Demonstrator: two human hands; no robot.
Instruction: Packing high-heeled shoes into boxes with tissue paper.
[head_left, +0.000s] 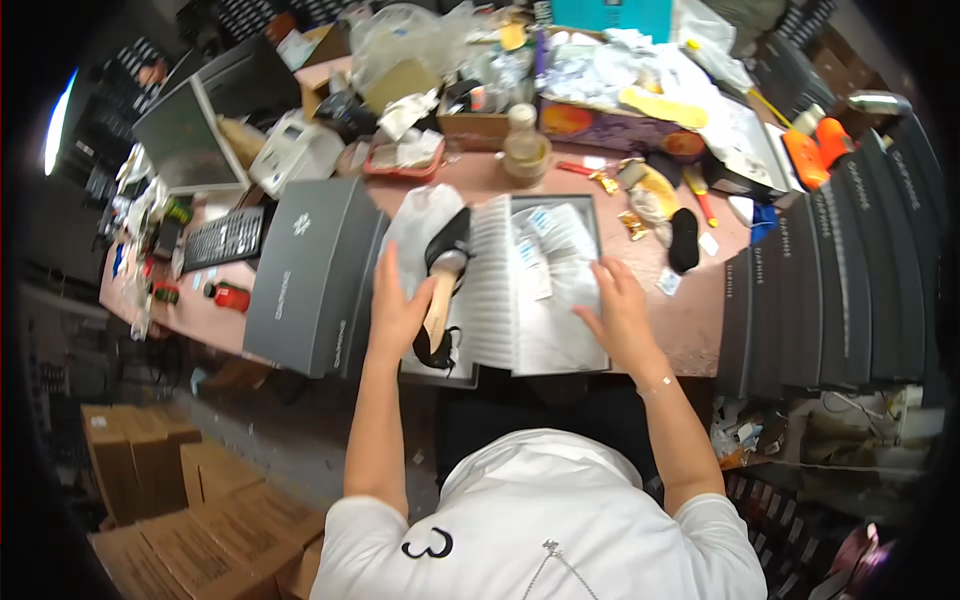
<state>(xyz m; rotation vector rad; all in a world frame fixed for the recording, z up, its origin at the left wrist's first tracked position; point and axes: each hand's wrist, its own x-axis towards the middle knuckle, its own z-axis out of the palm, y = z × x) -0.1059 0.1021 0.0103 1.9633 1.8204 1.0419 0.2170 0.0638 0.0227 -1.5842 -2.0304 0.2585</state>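
Observation:
A black sandal with a beige insole [437, 310] rests on white tissue paper [416, 212] in the left part of the shoe box. My left hand [396, 305] lies along the left edge of that paper, fingers stretched, its thumb beside the sandal; whether it touches is hard to tell. The open shoe box [600, 218] holds a tissue-wrapped bundle [565, 310] with small white and blue packets [540, 222] on top. A ribbed white padding sheet [492, 300] stands between sandal and bundle. At the box's right edge is my right hand [622, 310], thumb and fingers apart, holding nothing.
Closed grey shoe boxes [310, 275] stand at the left, beside a keyboard [225, 238]. More dark boxes [830, 270] are lined up at the right. A jar [524, 155], a red tray [405, 160] and a black brush-like piece [684, 240] lie behind and right. Cartons [200, 520] fill the lower left floor.

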